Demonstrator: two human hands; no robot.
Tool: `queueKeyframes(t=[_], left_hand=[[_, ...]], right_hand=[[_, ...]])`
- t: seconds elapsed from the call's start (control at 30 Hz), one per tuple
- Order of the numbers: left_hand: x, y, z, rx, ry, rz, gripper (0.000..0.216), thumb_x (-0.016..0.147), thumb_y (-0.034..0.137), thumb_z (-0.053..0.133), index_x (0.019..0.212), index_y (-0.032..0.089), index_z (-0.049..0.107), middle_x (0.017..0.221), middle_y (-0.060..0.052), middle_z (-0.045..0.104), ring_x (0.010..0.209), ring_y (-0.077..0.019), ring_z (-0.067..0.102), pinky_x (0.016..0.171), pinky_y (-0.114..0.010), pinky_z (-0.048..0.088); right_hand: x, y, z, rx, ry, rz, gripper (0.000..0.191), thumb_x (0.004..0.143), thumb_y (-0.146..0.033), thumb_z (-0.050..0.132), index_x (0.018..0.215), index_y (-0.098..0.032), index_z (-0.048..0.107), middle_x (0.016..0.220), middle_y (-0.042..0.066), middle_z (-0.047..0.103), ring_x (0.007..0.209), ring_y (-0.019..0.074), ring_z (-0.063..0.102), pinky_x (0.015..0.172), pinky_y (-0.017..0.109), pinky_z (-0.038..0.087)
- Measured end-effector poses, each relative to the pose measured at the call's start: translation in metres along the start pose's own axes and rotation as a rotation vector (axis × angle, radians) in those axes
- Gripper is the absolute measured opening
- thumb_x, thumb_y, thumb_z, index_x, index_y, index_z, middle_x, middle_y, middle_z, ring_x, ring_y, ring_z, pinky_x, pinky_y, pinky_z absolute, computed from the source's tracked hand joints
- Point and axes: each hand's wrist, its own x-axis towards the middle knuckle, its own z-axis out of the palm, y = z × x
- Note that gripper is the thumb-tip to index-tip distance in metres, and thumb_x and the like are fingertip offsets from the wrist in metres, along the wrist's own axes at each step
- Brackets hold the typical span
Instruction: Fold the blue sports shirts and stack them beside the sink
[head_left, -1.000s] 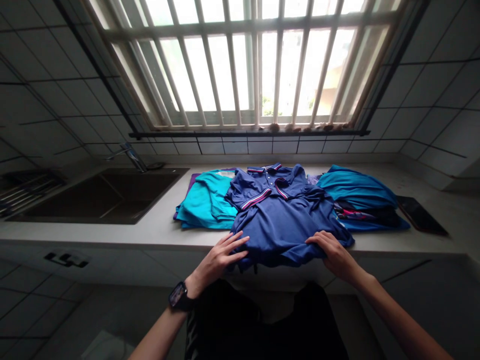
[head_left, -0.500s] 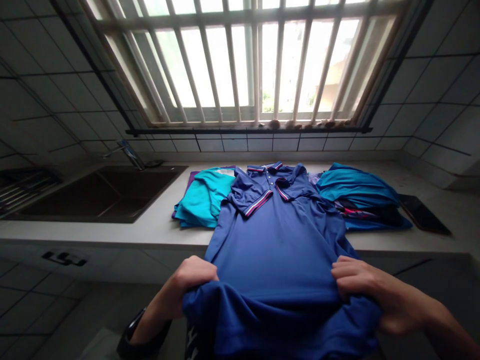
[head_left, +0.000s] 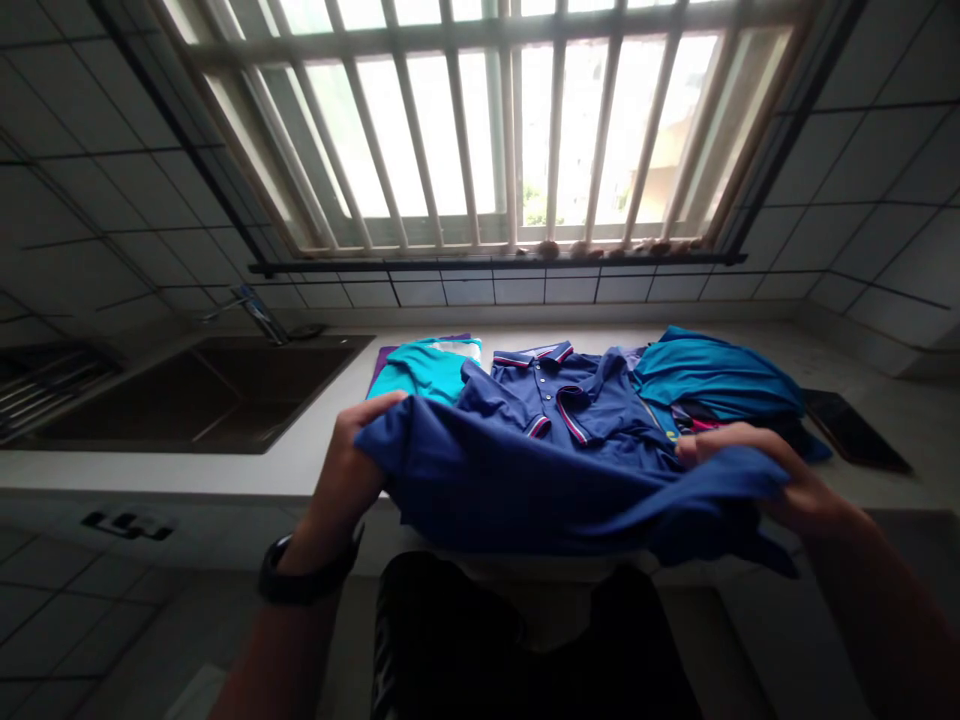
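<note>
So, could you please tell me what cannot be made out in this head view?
All in the head view:
Bare left hand: fingertips hidden by the navy-blue fabric polo shirt it grips.
Bare right hand: fingers partly covered by that shirt, and blurred.
Folded turquoise fabric garment: near part hidden behind the lifted shirt.
Dark slatted rack: cut off by the left edge.
Small brown lumps: too small to identify.
</note>
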Motion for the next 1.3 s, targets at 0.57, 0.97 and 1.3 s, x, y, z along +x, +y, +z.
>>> queueKeyframes(t=[0.57,0.97,1.3], left_hand=[[0.15,-0.132,0.095,0.553,-0.065,-0.234,0.036,0.082,0.008,0.068,0.118,0.007,0.066,0.124,-0.02,0.069,0.121,-0.0293,0.063,0.11,-0.039,0.045],[0.106,-0.113,0.129,0.864,-0.368,0.076,0.042,0.101,0.025,0.049,0.139,0.015,0.064,0.142,-0.018,0.062,0.131,-0.0301,0.059,0.113,-0.041,0.046],[0.036,-0.115,0.156,0.883,-0.684,0.187,0.07,0.104,0.06,0.038,0.163,0.022,0.038,0.171,-0.014,0.032,0.159,-0.0355,0.027,0.126,-0.061,0.025]], right_hand=[[0.19,0.125,0.106,-0.603,-0.133,0.411,0.062,0.1,-0.028,0.051,0.159,-0.011,0.04,0.165,0.02,0.041,0.151,0.03,0.041,0.121,0.04,0.037],[0.161,0.143,0.139,-0.699,-0.254,0.485,0.058,0.105,-0.027,0.032,0.157,-0.005,0.043,0.168,0.018,0.037,0.158,0.029,0.029,0.13,0.053,0.014],[0.155,0.143,0.135,-0.626,-0.418,0.444,0.061,0.109,-0.043,0.029,0.165,-0.019,0.035,0.175,0.008,0.023,0.161,0.0252,0.023,0.129,0.044,0.02]])
